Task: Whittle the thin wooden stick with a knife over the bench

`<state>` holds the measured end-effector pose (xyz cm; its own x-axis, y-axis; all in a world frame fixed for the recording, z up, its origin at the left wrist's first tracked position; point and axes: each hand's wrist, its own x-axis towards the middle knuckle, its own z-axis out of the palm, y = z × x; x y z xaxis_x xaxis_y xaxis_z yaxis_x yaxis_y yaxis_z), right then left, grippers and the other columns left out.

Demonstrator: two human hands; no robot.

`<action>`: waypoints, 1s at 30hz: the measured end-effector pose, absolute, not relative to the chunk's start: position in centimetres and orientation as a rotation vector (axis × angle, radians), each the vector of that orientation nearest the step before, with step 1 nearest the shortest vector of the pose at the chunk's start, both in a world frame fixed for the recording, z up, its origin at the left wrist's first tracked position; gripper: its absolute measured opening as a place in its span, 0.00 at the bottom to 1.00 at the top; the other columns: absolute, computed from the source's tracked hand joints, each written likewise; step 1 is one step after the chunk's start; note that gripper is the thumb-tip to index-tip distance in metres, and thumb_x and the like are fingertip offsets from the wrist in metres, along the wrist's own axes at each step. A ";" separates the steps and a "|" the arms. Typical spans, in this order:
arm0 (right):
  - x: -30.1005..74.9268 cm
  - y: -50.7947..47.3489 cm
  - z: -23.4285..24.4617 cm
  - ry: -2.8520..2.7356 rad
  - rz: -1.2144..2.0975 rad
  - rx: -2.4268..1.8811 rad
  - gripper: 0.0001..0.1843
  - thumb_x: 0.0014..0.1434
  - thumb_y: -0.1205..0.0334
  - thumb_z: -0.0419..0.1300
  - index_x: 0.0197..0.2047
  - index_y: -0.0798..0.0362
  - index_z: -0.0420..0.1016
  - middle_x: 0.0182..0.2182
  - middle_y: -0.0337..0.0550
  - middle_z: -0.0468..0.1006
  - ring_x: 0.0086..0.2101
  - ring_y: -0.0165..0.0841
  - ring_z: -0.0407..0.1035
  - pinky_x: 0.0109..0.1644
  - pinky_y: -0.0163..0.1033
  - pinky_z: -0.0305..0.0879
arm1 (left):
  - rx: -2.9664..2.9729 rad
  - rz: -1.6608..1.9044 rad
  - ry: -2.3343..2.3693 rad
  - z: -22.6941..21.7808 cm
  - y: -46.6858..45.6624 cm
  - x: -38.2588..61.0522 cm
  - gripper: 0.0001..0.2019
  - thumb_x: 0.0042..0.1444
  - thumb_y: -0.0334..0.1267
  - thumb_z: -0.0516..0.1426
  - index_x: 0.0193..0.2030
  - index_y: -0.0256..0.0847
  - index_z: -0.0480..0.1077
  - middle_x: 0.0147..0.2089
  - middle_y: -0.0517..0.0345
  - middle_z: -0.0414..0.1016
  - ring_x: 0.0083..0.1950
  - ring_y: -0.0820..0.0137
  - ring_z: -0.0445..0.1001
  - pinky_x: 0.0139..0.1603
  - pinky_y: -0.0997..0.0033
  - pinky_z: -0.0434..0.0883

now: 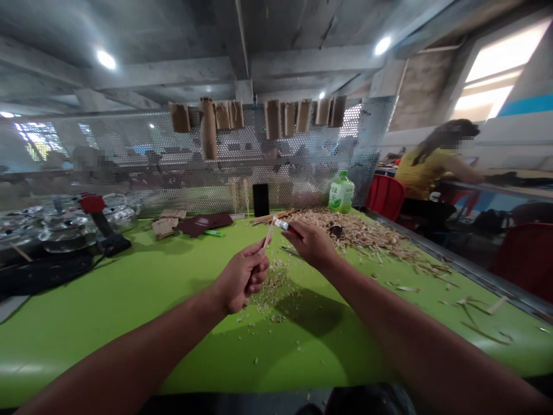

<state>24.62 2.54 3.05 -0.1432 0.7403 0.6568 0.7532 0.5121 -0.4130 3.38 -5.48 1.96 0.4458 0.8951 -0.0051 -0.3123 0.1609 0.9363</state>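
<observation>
My left hand (pixel 242 278) is closed around a slim, pale wooden stick (pixel 268 237), whose upper end points up and away from me. My right hand (pixel 314 245) grips a red-handled tool (pixel 283 225) with a whitish, silvery front part. The tool's front end meets or nearly meets the stick's tip; its blade or point is too small to make out. Beneath both hands, small wood chips (pixel 276 282) are scattered over the green tabletop (pixel 142 311). A thin dark tool (pixel 290 251) lies just below my right hand.
A pile of shavings (pixel 367 230) spreads to the right, with a green-tea bottle (pixel 341 193) behind it. A phone (pixel 261 200) leans against the perforated screen (pixel 164 167). At left are a red-and-black tool (pixel 97 216) and metal pots (pixel 64 230). A person (pixel 427 164) sits at right.
</observation>
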 end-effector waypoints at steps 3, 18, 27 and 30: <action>28.0 4.7 3.7 -1.505 0.102 -1.493 0.22 0.63 0.47 0.47 0.23 0.52 0.63 0.16 0.36 0.61 0.19 0.28 0.53 0.25 0.37 0.43 | 1.148 0.793 0.672 1.4 -6.2 3.8 0.26 0.59 0.37 0.55 0.64 0.41 0.59 0.25 0.65 0.62 0.18 0.82 0.53 0.14 0.83 0.52; 22.2 1.3 0.5 -2.149 0.039 -0.971 0.15 0.63 0.53 0.53 0.30 0.53 0.67 0.25 0.38 0.67 0.25 0.27 0.58 0.29 0.34 0.48 | 1.154 1.217 0.708 0.8 -2.4 2.9 0.26 0.57 0.32 0.57 0.63 0.42 0.62 0.32 0.61 0.67 0.21 0.81 0.63 0.19 0.80 0.67; 21.7 0.5 0.7 -2.212 -0.059 -1.021 0.15 0.63 0.51 0.52 0.31 0.52 0.69 0.26 0.39 0.69 0.25 0.27 0.58 0.29 0.35 0.46 | 1.169 1.195 0.730 1.4 -3.3 3.2 0.25 0.56 0.32 0.57 0.61 0.43 0.63 0.32 0.62 0.66 0.22 0.82 0.60 0.18 0.83 0.59; 21.8 0.4 0.8 -2.194 -0.101 -1.040 0.15 0.63 0.51 0.52 0.32 0.52 0.69 0.26 0.39 0.69 0.25 0.28 0.58 0.29 0.36 0.46 | 1.156 1.171 0.711 1.4 -3.5 3.2 0.22 0.55 0.35 0.58 0.58 0.43 0.66 0.31 0.63 0.65 0.20 0.84 0.55 0.16 0.85 0.52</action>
